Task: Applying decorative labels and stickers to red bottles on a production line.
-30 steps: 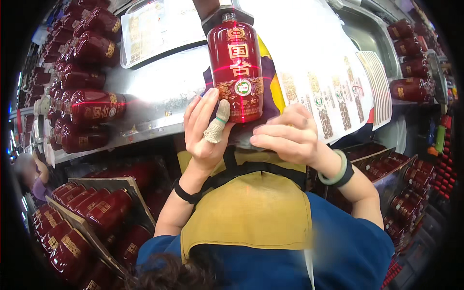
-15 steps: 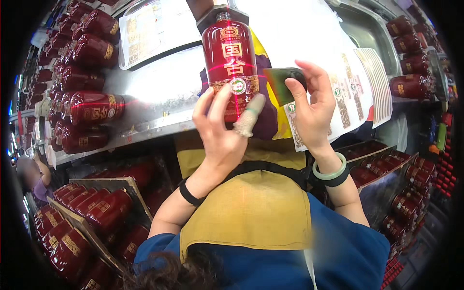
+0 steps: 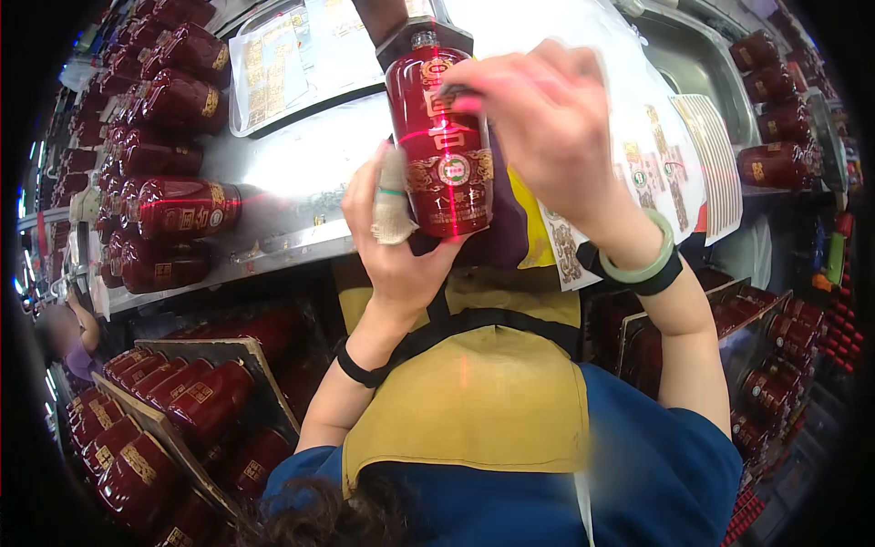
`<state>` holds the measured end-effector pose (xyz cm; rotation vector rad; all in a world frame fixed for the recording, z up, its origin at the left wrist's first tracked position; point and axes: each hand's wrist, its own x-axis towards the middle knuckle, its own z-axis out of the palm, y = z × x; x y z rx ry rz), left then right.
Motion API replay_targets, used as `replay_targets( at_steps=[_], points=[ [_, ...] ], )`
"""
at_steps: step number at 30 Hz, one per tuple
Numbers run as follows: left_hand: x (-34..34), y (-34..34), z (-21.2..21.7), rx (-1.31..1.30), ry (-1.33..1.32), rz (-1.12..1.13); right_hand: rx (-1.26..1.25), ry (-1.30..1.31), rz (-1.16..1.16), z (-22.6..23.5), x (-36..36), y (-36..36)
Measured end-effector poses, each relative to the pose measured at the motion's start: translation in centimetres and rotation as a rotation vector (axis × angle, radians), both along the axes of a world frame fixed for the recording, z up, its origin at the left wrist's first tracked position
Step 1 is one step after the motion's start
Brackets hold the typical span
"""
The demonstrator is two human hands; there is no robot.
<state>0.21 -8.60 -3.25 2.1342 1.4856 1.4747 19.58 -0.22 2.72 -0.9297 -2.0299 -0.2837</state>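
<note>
A dark red bottle [image 3: 421, 118] with gold decoration and a round green-and-white sticker lies on a purple and yellow cloth [image 3: 536, 232], its neck pointing away from me against a dark angled holder [image 3: 401, 41]. My left hand [image 3: 396, 260] grips its lower left side, the thumb at the base. A pale cover sits on one finger. Over the upper bottle, my right hand [image 3: 556, 128], slightly blurred, pinches a thin dark flat piece like a scraper [image 3: 456, 91], now seen nearly edge-on. Whether the piece touches the glass is hard to tell. Red light lines cross the bottle.
Several red bottles [image 3: 187, 205] lie stacked at the table's left. A tray [image 3: 273, 77] with gold decal sheets is at the back. Decal sheets [image 3: 643, 196] and a striped stack [image 3: 711, 164] lie to the right, near a metal basin [image 3: 697, 68]. Crates of bottles [image 3: 205, 392] stand below.
My right hand has moved left and up with the dark piece, from beside the bottle to over it. My left hand has shifted from the bottle's front to its lower left side.
</note>
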Motion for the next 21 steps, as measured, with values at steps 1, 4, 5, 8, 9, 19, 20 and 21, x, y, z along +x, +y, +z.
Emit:
replay_targets(
  at_steps=[1,4,5,8,9,19,20,21],
  points=[
    [-0.2,0.1,0.1,-0.008,0.077,-0.012,-0.003,-0.035,-0.067,0.0,0.5,0.6],
    [-0.5,0.0,0.6,-0.023,0.280,-0.050,-0.080,0.094,-0.114,0.2,2.1,0.9],
    [-0.4,-0.1,0.9,-0.035,0.311,-0.043,-0.035,0.116,-0.086,0.4,2.4,0.6],
    [0.5,-0.3,1.5,-0.082,0.379,-0.033,-0.262,0.132,-0.143,0.9,2.6,-0.7],
    [1.0,-0.2,1.6,-0.053,0.351,-0.032,-0.295,0.162,-0.143,1.0,2.4,-0.7],
    [-0.2,-1.4,-0.7,-0.173,-0.266,-0.007,-0.218,-0.140,0.309,0.5,-1.3,-4.3],
    [-0.2,-1.2,-0.9,-0.170,-0.260,-0.009,-0.245,-0.172,0.423,0.8,-1.8,-5.0],
    [-0.1,-1.1,-1.0,-0.181,-0.317,-0.051,-0.334,-0.188,0.304,1.2,-2.2,-4.5]
  ],
)
